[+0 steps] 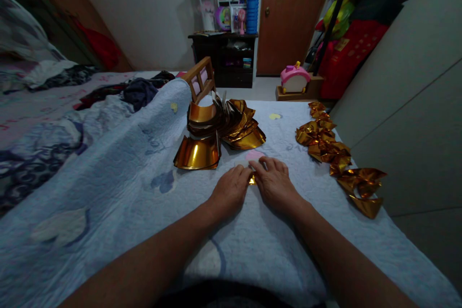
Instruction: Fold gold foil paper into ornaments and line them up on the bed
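A small piece of gold foil paper [252, 179] lies on the blue quilt [202, 207], mostly covered by my fingers. My left hand [232, 184] presses its closed fingers on the left side of the paper. From the right, my right hand [273, 180] bends its fingers over the other side, thumb close to my left fingertips. Just beyond my hands are stacks of curved gold foil sheets [198, 153], fanned out over one another. Along the right edge of the bed runs a row of folded gold foil pieces [325, 147].
The quilt rises in a ridge at the left, with crumpled clothes [139, 91] behind it. A wooden bed rail [199, 77] stands behind the foil stacks. Beyond the bed are a dark cabinet [224, 60], a pink toy [295, 79] and a brown door [294, 14]. A pale wall panel [407, 120] borders the right side.
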{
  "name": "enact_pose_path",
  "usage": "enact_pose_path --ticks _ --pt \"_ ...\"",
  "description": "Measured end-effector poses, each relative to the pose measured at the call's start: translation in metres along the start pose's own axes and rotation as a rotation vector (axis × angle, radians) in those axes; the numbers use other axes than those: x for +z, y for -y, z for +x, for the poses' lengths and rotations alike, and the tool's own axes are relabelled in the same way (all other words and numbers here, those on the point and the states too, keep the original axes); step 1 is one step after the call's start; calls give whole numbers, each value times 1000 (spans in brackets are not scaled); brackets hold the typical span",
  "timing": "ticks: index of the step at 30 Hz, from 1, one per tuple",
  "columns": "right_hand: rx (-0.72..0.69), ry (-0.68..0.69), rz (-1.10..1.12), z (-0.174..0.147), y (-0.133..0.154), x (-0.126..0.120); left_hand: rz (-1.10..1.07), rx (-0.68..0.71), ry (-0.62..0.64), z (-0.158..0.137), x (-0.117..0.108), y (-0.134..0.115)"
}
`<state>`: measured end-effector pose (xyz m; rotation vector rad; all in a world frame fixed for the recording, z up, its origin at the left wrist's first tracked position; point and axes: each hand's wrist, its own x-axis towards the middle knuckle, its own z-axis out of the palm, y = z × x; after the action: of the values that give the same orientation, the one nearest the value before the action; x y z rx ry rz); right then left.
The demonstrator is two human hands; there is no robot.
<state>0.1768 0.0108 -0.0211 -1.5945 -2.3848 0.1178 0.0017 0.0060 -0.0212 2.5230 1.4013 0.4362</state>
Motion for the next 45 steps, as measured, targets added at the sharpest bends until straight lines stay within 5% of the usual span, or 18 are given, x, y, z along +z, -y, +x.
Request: enact_pose_path --ticks 12,25,45 --pt "211 39 -105 -9 -34 -3 -3 -22 34 -1 -5 -2" --pt "148 -65 39 3 -18 -6 -115 28 9 0 -5 2" --pt "198 -39 890 4 -29 -12 -274 76 -202 -4 -4 11"
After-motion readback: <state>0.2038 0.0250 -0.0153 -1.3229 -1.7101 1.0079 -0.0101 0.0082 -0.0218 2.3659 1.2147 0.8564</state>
